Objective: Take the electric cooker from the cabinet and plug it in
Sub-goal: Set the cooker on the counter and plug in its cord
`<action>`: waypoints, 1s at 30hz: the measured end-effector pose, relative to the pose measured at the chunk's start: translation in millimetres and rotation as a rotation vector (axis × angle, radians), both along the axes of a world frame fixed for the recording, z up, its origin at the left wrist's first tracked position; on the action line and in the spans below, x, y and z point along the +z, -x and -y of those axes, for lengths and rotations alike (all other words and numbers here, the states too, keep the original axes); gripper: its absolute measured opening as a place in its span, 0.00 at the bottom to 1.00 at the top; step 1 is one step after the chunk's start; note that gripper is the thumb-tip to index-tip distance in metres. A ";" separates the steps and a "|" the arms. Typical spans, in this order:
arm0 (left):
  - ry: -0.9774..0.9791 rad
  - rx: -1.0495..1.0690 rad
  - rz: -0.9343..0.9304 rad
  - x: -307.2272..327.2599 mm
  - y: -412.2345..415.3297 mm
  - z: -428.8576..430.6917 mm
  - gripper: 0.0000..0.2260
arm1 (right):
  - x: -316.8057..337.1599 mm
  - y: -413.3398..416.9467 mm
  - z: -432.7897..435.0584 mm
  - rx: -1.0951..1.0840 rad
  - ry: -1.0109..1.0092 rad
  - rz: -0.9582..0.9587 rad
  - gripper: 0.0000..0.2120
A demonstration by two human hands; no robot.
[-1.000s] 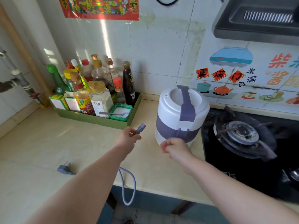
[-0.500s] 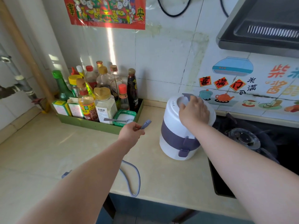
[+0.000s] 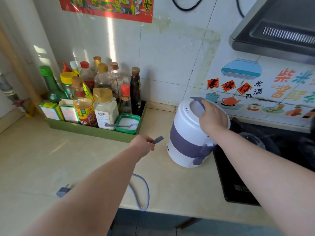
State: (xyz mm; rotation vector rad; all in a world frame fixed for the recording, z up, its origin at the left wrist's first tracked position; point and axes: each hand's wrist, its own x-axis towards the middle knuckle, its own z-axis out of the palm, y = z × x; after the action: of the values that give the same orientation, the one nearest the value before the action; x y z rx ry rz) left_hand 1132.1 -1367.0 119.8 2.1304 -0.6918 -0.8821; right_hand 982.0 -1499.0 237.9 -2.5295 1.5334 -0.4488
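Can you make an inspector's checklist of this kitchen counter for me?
Surface: beige counter, sunlit.
Job's things: white-and-purple cooker upright on the counter, beside the stove.
Clutter: green tray of sauce bottles, with a salt tub and spoon.
Hands: left hand pinches the grey connector; right hand lies on the cooker's lid, grip hidden.
Cables: grey cord loops over the counter edge; wall plug lies loose on the counter.
Surroundings: tiled wall, range hood, red poster.

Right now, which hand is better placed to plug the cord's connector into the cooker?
Left, probably. The left hand pinches the connector, aimed at the cooker with only bare counter between. The right hand lies on the lid, better used to steady it. The cooker's socket isn't visible.
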 end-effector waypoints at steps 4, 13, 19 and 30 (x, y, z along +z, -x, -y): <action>-0.080 -0.108 0.090 0.9 1.0 3.7 0.10 | 4.2 5.0 2.7 0.049 -0.009 -0.015 0.27; 0.342 -0.048 -0.283 -11.2 -6.5 5.2 0.13 | -5.6 -18.4 -13.8 0.098 0.089 -0.081 0.21; 0.343 -0.074 -0.358 -11.2 -13.7 -1.3 0.14 | -10.0 -24.9 -12.3 0.078 0.124 -0.113 0.20; 0.052 -0.017 -0.011 -30.9 -9.5 6.5 0.11 | -8.5 -27.1 -11.5 0.077 0.141 -0.136 0.20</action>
State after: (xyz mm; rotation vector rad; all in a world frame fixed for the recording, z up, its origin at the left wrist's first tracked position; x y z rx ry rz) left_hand 1141.6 -1373.4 88.9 2.0756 -0.7204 -0.8748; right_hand 1009.1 -1487.5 229.3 -2.7689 1.4910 -0.3958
